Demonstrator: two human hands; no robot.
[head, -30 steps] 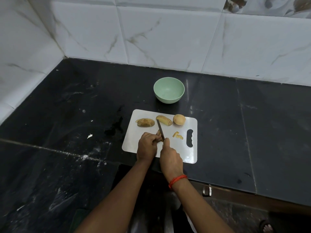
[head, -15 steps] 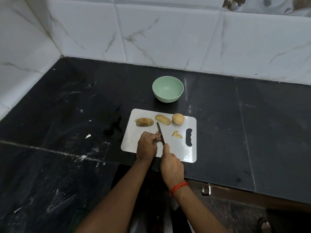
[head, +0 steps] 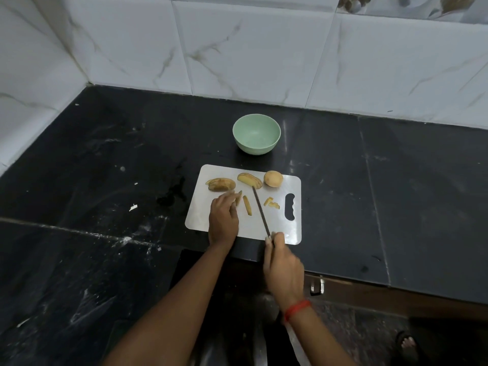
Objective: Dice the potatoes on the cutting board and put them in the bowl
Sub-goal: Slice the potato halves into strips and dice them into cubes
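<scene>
Head view: a person works at a white board (head: 277, 228) on a dark counter (head: 105, 159), the board's near edge lying close to the counter's front lip; the left hand (head: 223, 217) rests on the board's near-left part, fingertips bent down and pinning a wedge (head: 239, 197); the right hand (head: 284, 265), a red thread (head: 297, 310) at its wrist, hangs over the near-right corner, fingers wrapped round the handle of a knife (head: 260, 210); the blade slants up the middle of the board, its tip just beside the sliced potato (head: 249, 180) at the far edge; whether it touches the board cannot be told; another sliced half (head: 220, 184) lies at the far-left corner and a round potato (head: 273, 178) far right, near the handle slot; a strip (head: 247, 205) lies between hand and blade, small bits (head: 272, 203) right of the blade; the green bowl (head: 253, 150) stands beyond the far edge, apart from the board; counter stretches wide on both sides, smeared and flecked white at left, and ends at tiled walls (head: 250, 48) behind and at left.
</scene>
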